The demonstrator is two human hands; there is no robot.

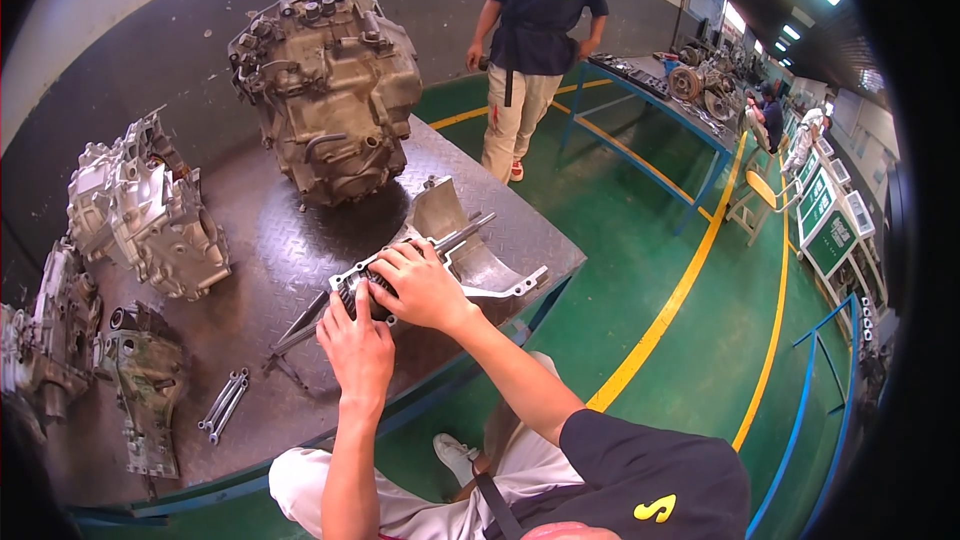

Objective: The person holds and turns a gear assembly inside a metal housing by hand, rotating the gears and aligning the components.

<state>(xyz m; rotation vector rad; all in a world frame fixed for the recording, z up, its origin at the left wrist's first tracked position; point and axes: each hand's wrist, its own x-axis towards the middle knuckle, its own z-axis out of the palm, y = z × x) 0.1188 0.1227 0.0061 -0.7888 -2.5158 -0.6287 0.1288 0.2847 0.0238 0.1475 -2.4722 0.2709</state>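
Note:
An open silver gearbox housing (pixel 505 265) lies near the right side of the metal table, its wide bell-shaped end toward the right. Dark toothed gears (pixel 350 293) sit inside its narrower left part, and a long shaft (pixel 465 231) sticks out on the right. My left hand (pixel 358 350) reaches in from the near side, fingertips on the gears. Bent over the gears from the right is my right hand (pixel 425 285), with its fingers curled down onto them. Both hands partly hide the gears. Thin metal rods (pixel 300 332) jut out left of the housing.
A big gearbox (pixel 330 90) stands behind. Silver castings (pixel 150 215) and a greenish casting (pixel 140 385) are at left, with several wrenches (pixel 225 405) nearby. Another person (pixel 545 30) stands beyond the table. A blue-framed bench (pixel 650 90) holds parts.

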